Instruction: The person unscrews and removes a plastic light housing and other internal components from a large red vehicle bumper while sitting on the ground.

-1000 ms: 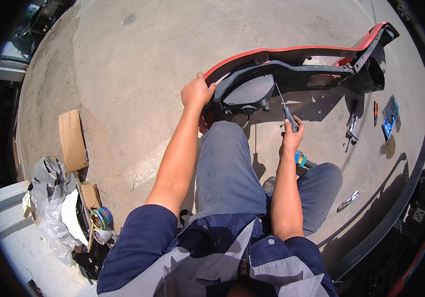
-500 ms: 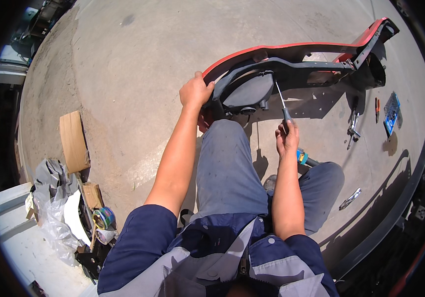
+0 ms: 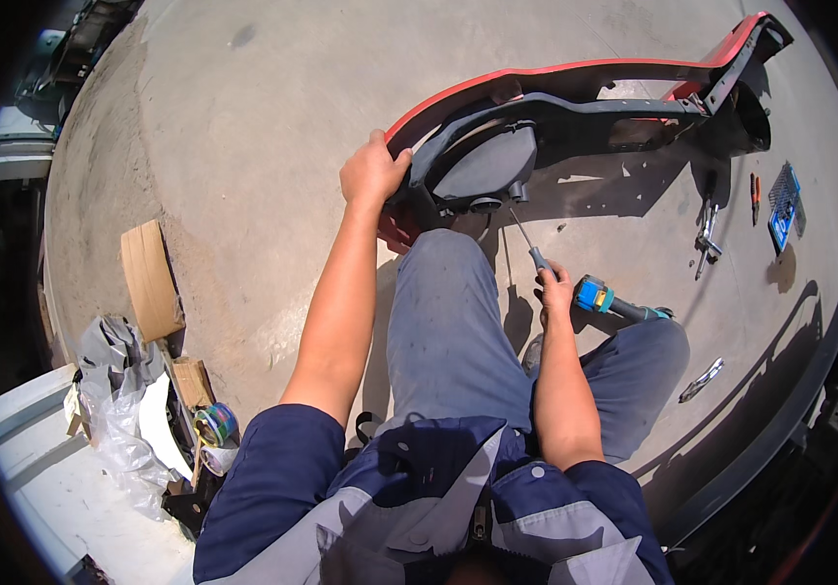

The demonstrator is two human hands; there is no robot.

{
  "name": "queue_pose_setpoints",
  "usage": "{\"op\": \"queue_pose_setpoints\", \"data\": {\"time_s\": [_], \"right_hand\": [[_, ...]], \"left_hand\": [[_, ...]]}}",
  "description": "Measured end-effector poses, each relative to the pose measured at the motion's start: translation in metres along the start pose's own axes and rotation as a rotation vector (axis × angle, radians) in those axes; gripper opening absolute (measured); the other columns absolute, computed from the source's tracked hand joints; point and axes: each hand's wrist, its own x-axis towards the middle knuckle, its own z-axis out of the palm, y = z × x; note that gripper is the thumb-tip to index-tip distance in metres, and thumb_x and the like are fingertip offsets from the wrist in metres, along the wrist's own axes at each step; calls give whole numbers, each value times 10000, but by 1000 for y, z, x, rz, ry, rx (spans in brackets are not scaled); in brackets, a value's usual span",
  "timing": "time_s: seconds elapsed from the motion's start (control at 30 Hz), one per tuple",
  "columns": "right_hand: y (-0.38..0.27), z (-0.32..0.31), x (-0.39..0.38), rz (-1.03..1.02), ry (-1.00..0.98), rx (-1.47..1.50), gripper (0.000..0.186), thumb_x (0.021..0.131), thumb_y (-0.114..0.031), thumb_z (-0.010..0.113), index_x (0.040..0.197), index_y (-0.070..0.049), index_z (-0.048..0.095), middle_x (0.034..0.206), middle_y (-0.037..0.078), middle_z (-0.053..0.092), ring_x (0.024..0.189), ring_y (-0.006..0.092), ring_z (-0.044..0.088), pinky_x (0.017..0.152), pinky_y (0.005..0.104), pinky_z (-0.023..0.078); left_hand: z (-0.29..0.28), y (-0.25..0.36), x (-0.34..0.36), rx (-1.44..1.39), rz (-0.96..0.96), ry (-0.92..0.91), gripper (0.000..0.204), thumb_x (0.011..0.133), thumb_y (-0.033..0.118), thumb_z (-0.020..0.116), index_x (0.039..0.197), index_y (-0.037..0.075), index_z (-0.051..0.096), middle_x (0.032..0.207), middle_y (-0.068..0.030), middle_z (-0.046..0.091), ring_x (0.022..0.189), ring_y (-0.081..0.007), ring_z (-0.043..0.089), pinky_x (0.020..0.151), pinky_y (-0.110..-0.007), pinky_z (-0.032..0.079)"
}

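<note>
The left hand is clenched over the near edge of a red car bumper that lies upside down on the concrete ground, the fingers wrapped around the rim where the red skin meets the dark inner frame. Just past those fingers sits a grey, rounded lamp housing set into the frame.

The right hand is closed around the handle of a screwdriver, whose thin shaft runs up from the fingers toward the underside of the lamp housing (the tip is too small to tell if it touches). Just beside these fingers, on the outer side, a blue and yellow power tool lies on the ground against the person's knee.

Well beyond the right hand's fingers lie a wrench, a small orange-handled tool and a blue case. Far out from the left hand's fingers sit a cardboard piece and crumpled plastic bags.
</note>
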Motion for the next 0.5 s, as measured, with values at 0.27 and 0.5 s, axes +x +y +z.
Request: {"op": "queue_pose_setpoints", "data": {"time_s": [0.27,0.5], "right_hand": [[75,-17,53,-339,160,-681,327,877,-215,714,1115,8,694,1026,150,731,929,244,697,855,370,550],[-64,44,110,-455,-15,-70,274,998,-266,649,1043,3,681,841,88,719,761,153,674,708,314,533]], "left_hand": [[1,7,-1,-8,19,5,547,890,501,653,1241,87,583,1066,-181,746,1004,-384,708,844,-483,553],[3,12,0,24,7,30,543,886,500,669,1231,89,587,1038,-199,746,982,-391,713,834,-492,554]]}}
